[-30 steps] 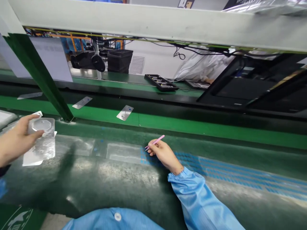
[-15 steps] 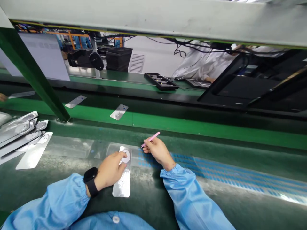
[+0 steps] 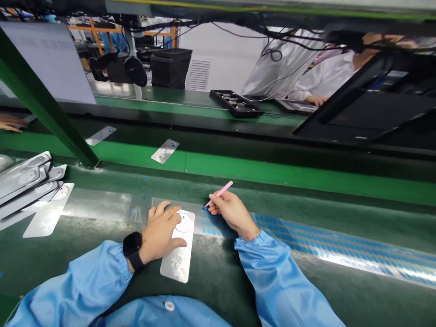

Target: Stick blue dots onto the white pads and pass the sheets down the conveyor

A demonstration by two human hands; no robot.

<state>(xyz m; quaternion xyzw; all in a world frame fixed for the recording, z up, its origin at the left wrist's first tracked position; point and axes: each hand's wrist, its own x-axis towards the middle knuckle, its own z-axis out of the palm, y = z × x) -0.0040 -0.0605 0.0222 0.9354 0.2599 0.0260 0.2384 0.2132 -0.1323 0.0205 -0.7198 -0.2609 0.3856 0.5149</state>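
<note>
One pair of tweezers (image 3: 225, 188), one wristwatch (image 3: 132, 245), one plate (image 3: 178, 261) under the left hand (image 3: 161, 236) and two plates (image 3: 165, 151) along the green strip (image 3: 238, 171) are counted.

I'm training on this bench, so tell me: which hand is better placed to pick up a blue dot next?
Probably the right hand: it holds the pink tweezers, tips at the edge of the blue dots. The left hand rests on the silvery plate.
</note>
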